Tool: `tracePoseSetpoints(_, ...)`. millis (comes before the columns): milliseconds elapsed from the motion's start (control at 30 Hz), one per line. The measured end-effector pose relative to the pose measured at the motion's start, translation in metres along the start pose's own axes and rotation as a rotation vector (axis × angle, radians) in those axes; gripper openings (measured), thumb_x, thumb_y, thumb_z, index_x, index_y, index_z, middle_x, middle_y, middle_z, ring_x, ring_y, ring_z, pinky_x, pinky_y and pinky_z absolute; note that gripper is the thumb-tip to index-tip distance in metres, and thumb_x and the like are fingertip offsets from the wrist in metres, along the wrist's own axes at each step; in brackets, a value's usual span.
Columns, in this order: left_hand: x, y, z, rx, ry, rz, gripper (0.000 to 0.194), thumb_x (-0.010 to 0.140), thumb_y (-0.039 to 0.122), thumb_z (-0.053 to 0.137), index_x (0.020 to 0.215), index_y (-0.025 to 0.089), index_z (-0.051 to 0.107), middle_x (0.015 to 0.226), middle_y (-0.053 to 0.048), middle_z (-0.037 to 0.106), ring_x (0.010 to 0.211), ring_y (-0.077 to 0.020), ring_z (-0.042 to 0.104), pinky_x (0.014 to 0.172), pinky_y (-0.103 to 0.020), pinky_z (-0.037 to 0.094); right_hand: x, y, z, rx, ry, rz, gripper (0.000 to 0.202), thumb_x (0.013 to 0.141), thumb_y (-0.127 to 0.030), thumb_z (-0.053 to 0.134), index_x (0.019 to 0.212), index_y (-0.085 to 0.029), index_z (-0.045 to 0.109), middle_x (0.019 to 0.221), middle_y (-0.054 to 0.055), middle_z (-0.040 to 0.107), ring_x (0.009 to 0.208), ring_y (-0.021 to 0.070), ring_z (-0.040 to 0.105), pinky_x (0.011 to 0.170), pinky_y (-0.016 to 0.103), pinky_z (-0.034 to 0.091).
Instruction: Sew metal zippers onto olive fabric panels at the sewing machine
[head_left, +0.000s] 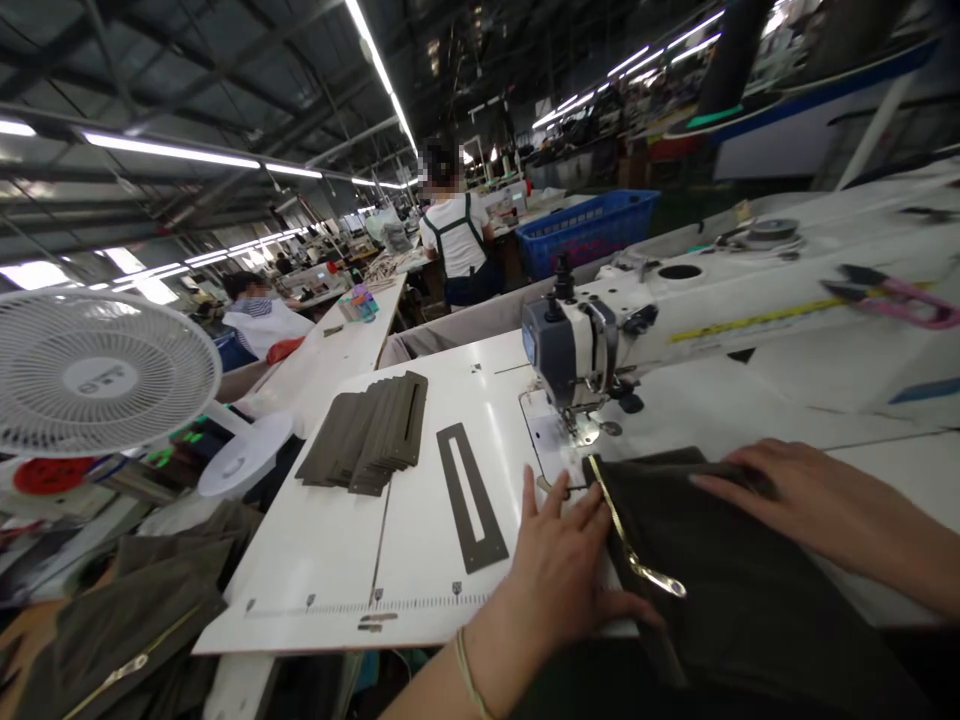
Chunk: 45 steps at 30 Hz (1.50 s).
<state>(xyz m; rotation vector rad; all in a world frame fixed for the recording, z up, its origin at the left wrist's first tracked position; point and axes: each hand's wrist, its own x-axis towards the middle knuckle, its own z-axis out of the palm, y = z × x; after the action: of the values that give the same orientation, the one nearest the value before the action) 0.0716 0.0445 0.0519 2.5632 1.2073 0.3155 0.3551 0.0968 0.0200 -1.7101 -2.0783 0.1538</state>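
Dark olive fabric [757, 610] with a gold zipper [616, 515] along its left side lies at the sewing machine [574, 350]. The far end of the zipper is close to the lit needle area, and a gold zipper pull [664, 580] hangs nearer to me. My left hand [559, 565] lies with fingers spread, its fingertips at the fabric's left edge and the thumb over it. Farther right, my right hand [787, 490] pinches a raised fold of the fabric. A flat slotted olive piece [487, 553] lies left of my left hand.
A fanned stack of olive pieces [367, 430] lies on the white table [315, 560]. To the left stand a white fan [105, 375] and piled zippered fabric [135, 610]. Pink-handled snips [900, 295] rest on the machine. Behind are a blue crate [589, 225] and co-workers [457, 235].
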Motion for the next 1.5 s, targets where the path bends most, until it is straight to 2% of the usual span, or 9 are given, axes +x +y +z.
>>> tracePoseSetpoints(200,0.015,-0.005,0.001,0.002,-0.049,-0.047,0.098,0.077,0.080,0.050,0.148,0.016,0.031,0.154,-0.011,0.034,0.145,-0.0370,0.020,0.117,-0.064,-0.006,0.018,-0.019,-0.014,0.443,-0.132,0.485,0.067,0.056,-0.081,0.050,0.080,-0.020,0.062,0.075,0.010,0.069,0.069,0.0273,0.065,0.064,0.039,0.050)
tracePoseSetpoints(500,0.027,0.002,0.000,0.106,-0.102,-0.088,0.109,0.072,0.086,0.046,0.150,0.012,0.027,0.155,-0.016,0.029,0.143,-0.0437,0.019,0.113,-0.071,-0.005,0.027,-0.017,0.001,0.239,-0.010,0.389,0.035,0.080,-0.050,0.041,0.095,-0.021,0.053,0.088,0.013,0.069,0.085,0.0324,0.064,0.078,0.042,0.044)
tracePoseSetpoints(700,0.030,0.002,-0.002,0.134,-0.128,-0.081,0.112,0.071,0.087,0.045,0.151,0.011,0.022,0.156,-0.016,0.026,0.144,-0.0458,0.014,0.113,-0.071,-0.003,0.017,-0.012,-0.006,0.135,-0.003,0.400,0.048,0.086,-0.049,0.039,0.118,-0.015,0.051,0.086,0.012,0.071,0.079,0.0300,0.067,0.073,0.039,0.047)
tracePoseSetpoints(800,0.032,0.002,-0.003,0.160,-0.142,-0.084,0.112,0.071,0.087,0.044,0.151,0.010,0.024,0.157,-0.016,0.025,0.144,-0.0462,0.013,0.113,-0.071,-0.004,-0.013,-0.008,-0.004,-0.115,0.075,0.243,0.067,0.088,-0.061,0.038,0.139,-0.016,0.041,0.081,0.007,0.072,0.061,0.0289,0.066,0.054,0.037,0.047)
tracePoseSetpoints(900,0.034,0.002,-0.002,0.191,-0.152,-0.093,0.113,0.070,0.088,0.044,0.151,0.011,0.024,0.157,-0.016,0.024,0.143,-0.0477,0.014,0.112,-0.072,-0.001,-0.045,0.000,0.003,-0.391,0.217,-0.090,0.051,0.099,-0.049,0.024,0.135,-0.024,0.051,0.078,0.004,0.074,0.049,0.0259,0.063,0.040,0.034,0.040)
tracePoseSetpoints(1100,0.033,0.004,-0.002,0.189,-0.160,-0.094,0.121,0.066,0.092,0.044,0.152,0.009,0.020,0.158,-0.017,0.022,0.143,-0.0494,0.011,0.112,-0.073,0.002,-0.045,-0.024,-0.008,-0.597,0.263,-0.249,0.047,0.098,-0.027,0.025,0.116,-0.009,0.065,0.080,0.013,0.070,0.058,0.0276,0.063,0.046,0.040,0.045)
tracePoseSetpoints(1200,0.033,0.004,-0.001,0.213,-0.171,-0.095,0.117,0.070,0.089,0.045,0.152,0.009,0.020,0.158,-0.018,0.021,0.143,-0.0491,0.011,0.113,-0.071,0.003,-0.053,-0.053,-0.001,-0.375,0.311,-0.462,0.055,0.098,-0.035,0.030,0.141,-0.002,0.041,0.126,0.023,0.059,0.112,0.0350,0.058,0.088,0.053,0.047)
tracePoseSetpoints(1300,0.034,0.004,0.001,0.243,-0.183,-0.091,0.114,0.071,0.086,0.047,0.150,0.008,0.023,0.157,-0.019,0.022,0.142,-0.0501,0.010,0.112,-0.072,0.003,-0.080,-0.061,0.016,-0.143,0.193,-0.632,0.070,0.096,-0.052,0.034,0.153,-0.013,0.021,0.141,0.015,0.051,0.128,0.0315,0.047,0.102,0.052,0.038)
tracePoseSetpoints(1500,0.033,0.002,0.001,0.238,-0.181,-0.077,0.109,0.073,0.083,0.048,0.150,0.010,0.024,0.158,-0.017,0.022,0.143,-0.0494,0.011,0.112,-0.072,0.004,-0.087,-0.059,0.017,0.083,0.141,-0.452,0.036,0.094,-0.045,0.045,0.121,-0.025,0.060,0.113,0.008,0.067,0.098,0.0262,0.062,0.082,0.041,0.049)
